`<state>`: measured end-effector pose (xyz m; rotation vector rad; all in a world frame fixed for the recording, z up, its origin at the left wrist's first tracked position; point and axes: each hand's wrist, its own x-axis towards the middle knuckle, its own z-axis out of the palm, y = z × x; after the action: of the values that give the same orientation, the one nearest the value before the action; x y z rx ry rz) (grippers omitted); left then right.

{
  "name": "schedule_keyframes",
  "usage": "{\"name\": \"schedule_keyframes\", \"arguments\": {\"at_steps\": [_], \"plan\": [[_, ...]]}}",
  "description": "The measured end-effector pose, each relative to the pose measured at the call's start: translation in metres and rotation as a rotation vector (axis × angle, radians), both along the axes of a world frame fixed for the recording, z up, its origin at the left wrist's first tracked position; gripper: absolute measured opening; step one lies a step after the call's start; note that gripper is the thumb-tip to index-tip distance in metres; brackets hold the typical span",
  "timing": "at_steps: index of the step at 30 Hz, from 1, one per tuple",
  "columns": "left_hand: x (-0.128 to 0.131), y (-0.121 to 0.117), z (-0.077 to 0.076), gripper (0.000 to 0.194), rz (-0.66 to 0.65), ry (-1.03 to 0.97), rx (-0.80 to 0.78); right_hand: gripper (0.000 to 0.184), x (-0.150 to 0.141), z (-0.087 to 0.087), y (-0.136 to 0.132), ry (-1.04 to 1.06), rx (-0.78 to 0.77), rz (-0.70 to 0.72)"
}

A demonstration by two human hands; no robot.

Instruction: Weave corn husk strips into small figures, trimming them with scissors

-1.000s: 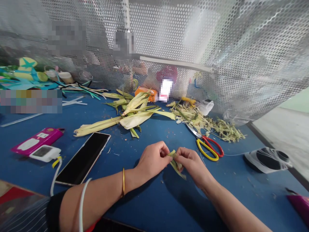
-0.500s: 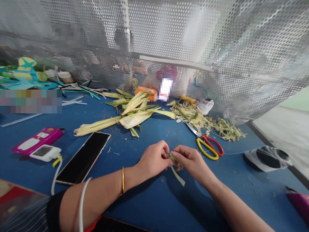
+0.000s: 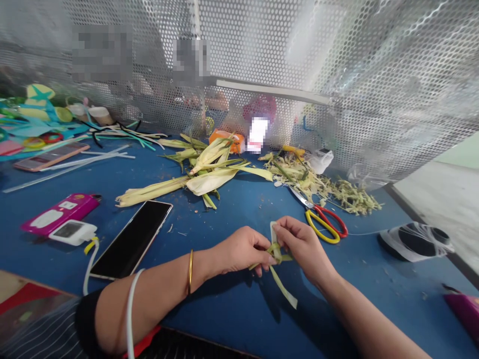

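Note:
Between my hands, above the blue table (image 3: 224, 309), is a small piece woven from corn husk strips (image 3: 277, 253). My left hand (image 3: 243, 251) pinches it from the left side. My right hand (image 3: 299, 242) grips one pale strip end that points upward from the piece. Another strip hangs down toward the table, its end free. Beyond my hands lies a bundle of corn husks (image 3: 209, 182), pale yellow and green. Scissors (image 3: 325, 224) with one red and one yellow handle rest to the right of my right hand, partly open.
Husk scraps (image 3: 348, 197) are heaped at the back right. A thread spool in plastic (image 3: 415, 242) lies at the right edge. A black-screened phone (image 3: 132, 239) and a magenta pack (image 3: 62, 214) sit left. A white cable (image 3: 130, 309) crosses my left forearm. Perforated mesh (image 3: 262, 45) stands behind.
My right hand has moved up and away from my left, pulling a strip end upward. The woven piece, mostly hidden before, now shows between my hands.

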<state>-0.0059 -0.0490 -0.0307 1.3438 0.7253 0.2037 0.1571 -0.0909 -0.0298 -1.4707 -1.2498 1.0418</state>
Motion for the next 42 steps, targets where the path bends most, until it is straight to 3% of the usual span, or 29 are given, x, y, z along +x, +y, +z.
{"name": "schedule_keyframes", "arguments": {"at_steps": [5,10,13,19,24,27,29,33,35,39,42], "plan": [[0.000,0.000,0.000,0.015,-0.103,-0.052,-0.031,0.038,0.002,0.002,0.002,0.159,-0.042,-0.070],[-0.003,0.003,0.002,0.014,-0.099,-0.058,-0.019,0.032,0.002,0.002,0.002,0.281,-0.023,-0.107],[-0.002,0.003,0.005,0.021,-0.067,-0.052,-0.021,0.029,0.001,0.003,0.002,0.286,0.004,-0.122],[0.002,-0.001,0.008,0.032,0.120,0.000,-0.110,0.030,-0.003,0.003,0.000,0.289,0.027,-0.068],[0.003,-0.004,0.009,0.032,0.080,0.008,-0.153,0.024,-0.005,-0.001,-0.001,0.319,0.068,-0.050],[0.002,-0.002,0.009,0.031,0.155,-0.005,-0.145,0.025,0.003,-0.007,0.002,0.162,0.142,-0.062],[0.002,0.001,0.009,0.029,0.225,-0.022,-0.139,0.022,0.010,-0.010,0.004,-0.121,0.234,-0.070],[0.001,0.006,0.007,0.025,0.263,-0.035,-0.138,0.020,0.020,-0.011,0.008,-0.674,0.388,0.195],[0.001,0.007,0.007,0.022,0.249,-0.034,-0.146,0.028,0.020,-0.012,0.009,-0.744,0.436,0.255],[0.001,0.007,0.006,0.016,0.239,-0.027,-0.123,0.030,0.017,-0.016,0.011,-0.811,0.465,0.136],[0.000,0.007,0.005,0.017,0.250,-0.039,-0.123,0.029,0.022,-0.020,0.014,-0.799,0.457,0.133]]}}
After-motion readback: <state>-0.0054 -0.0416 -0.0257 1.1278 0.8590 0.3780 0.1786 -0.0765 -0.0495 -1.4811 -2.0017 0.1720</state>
